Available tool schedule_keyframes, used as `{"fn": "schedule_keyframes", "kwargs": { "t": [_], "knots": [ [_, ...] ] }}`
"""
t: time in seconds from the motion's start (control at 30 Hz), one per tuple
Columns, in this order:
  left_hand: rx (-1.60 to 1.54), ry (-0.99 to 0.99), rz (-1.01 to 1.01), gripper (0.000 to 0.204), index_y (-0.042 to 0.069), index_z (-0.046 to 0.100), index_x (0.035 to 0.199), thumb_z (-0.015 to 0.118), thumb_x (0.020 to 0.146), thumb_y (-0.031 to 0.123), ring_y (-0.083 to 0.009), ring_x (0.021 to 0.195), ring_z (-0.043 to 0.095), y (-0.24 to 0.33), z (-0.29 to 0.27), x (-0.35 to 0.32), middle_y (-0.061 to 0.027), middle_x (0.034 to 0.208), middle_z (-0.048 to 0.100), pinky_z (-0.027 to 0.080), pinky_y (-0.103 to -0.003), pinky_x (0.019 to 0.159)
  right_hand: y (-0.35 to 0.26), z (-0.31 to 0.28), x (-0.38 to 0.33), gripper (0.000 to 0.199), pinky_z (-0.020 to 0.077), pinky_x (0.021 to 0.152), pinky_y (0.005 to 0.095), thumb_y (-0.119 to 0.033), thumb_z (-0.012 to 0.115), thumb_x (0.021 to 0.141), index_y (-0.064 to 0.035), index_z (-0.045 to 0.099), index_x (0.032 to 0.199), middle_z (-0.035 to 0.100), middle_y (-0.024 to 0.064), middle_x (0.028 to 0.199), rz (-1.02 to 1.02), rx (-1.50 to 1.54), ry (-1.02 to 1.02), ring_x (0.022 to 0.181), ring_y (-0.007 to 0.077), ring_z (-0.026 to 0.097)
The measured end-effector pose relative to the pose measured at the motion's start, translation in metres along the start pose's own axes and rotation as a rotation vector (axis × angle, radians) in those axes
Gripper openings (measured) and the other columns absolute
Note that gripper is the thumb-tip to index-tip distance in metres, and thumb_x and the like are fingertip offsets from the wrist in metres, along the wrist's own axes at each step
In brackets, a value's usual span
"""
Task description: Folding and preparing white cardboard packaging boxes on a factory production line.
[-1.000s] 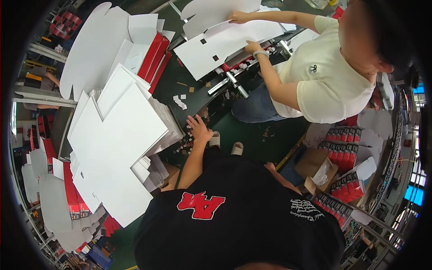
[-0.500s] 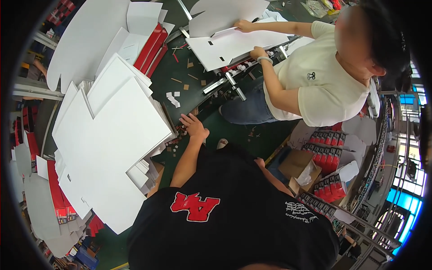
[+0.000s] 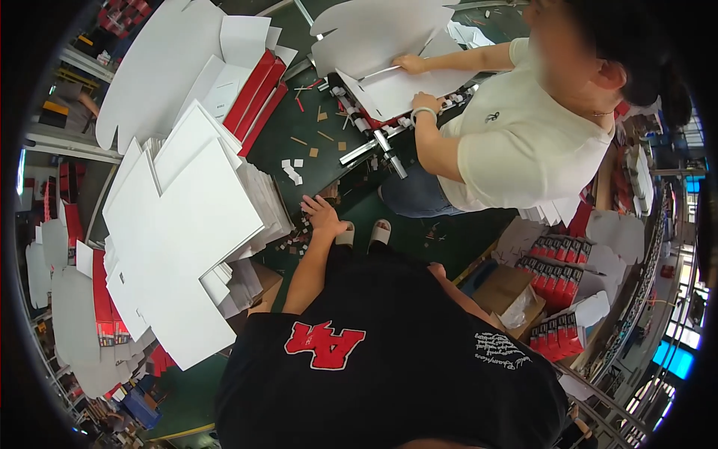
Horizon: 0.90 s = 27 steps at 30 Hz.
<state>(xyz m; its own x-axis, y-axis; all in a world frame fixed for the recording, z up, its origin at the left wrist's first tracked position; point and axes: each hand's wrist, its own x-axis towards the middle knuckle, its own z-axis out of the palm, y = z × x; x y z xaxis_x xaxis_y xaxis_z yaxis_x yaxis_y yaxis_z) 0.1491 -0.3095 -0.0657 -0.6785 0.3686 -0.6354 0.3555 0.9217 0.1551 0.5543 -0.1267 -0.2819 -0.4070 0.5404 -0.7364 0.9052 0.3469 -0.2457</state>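
My left hand (image 3: 323, 215) is open, its fingers spread, by the near edge of the dark green work table (image 3: 303, 176). Nothing is held in it. To its left stands a tall stack of flat white die-cut cardboard sheets (image 3: 187, 232), apart from the fingers. My right hand (image 3: 435, 267) hangs low beside my body; only a small part shows and its fingers cannot be made out. Across from me, a co-worker's hands (image 3: 420, 82) press and fold a white cardboard sheet (image 3: 389, 90) into a frame with metal bars (image 3: 374, 150).
Folded red and white boxes (image 3: 258, 101) stand behind the stack. Small cardboard scraps (image 3: 292, 172) litter the table. At right lie an open brown carton (image 3: 508, 295) and rows of red boxes (image 3: 553, 280). The co-worker (image 3: 516, 142) stands close ahead on the right.
The co-worker's sheet has gone down into the frame, its sides now folded up, and the co-worker leans farther over it. My view has shifted slightly; my left hand stays open by the table edge.
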Motion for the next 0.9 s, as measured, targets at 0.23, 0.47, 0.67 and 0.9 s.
{"fn": "schedule_keyframes", "kwargs": {
  "t": [0.23, 0.47, 0.67, 0.9],
  "knots": [
    [0.028, 0.071, -0.049, 0.107, -0.01, 0.005, 0.138, 0.067, 0.065, 0.039, -0.0544, 0.13, -0.002, -0.012, 0.012, 0.002, -0.0404, 0.139, -0.005, 0.031, -0.05, 0.101, -0.062, -0.035, -0.034, 0.034, 0.0451, 0.088, 0.0406, -0.021, 0.049, 0.074, -0.0049, 0.063, 0.1, 0.061, 0.0196, 0.106, 0.101, 0.117, 0.013, 0.103, 0.0346, 0.056],
    [-0.068, 0.146, 0.01, 0.108, -0.004, 0.005, 0.139, 0.07, 0.061, 0.031, -0.0511, 0.132, 0.001, -0.022, 0.022, 0.005, -0.0364, 0.141, -0.005, 0.038, -0.049, 0.096, -0.025, -0.027, -0.026, 0.03, 0.0469, 0.083, 0.0425, -0.02, 0.049, 0.074, -0.0032, 0.064, 0.094, 0.063, 0.0192, 0.1, 0.057, -0.031, -0.047, 0.098, 0.0355, 0.059],
    [-0.15, 0.167, 0.015, 0.11, -0.005, -0.001, 0.139, 0.071, 0.062, 0.026, -0.0528, 0.131, 0.002, -0.021, 0.023, 0.008, -0.0366, 0.141, -0.004, 0.034, -0.051, 0.099, -0.092, -0.051, -0.015, 0.019, 0.0528, 0.068, 0.038, -0.017, 0.055, 0.076, -0.004, 0.068, 0.079, 0.066, 0.0146, 0.083, -0.224, -0.47, -0.055, 0.082, 0.0297, 0.065],
    [-0.078, 0.124, 0.037, 0.105, -0.011, 0.001, 0.136, 0.068, 0.067, 0.029, -0.0566, 0.128, 0.006, -0.03, 0.023, 0.016, -0.041, 0.138, 0.0, 0.022, -0.053, 0.105, -0.247, -0.096, -0.047, 0.034, 0.0486, 0.077, 0.0394, -0.033, 0.058, 0.077, -0.0032, 0.066, 0.091, 0.064, 0.0175, 0.093, -0.447, 0.055, -0.144, 0.088, 0.028, 0.063]
  ]
}}
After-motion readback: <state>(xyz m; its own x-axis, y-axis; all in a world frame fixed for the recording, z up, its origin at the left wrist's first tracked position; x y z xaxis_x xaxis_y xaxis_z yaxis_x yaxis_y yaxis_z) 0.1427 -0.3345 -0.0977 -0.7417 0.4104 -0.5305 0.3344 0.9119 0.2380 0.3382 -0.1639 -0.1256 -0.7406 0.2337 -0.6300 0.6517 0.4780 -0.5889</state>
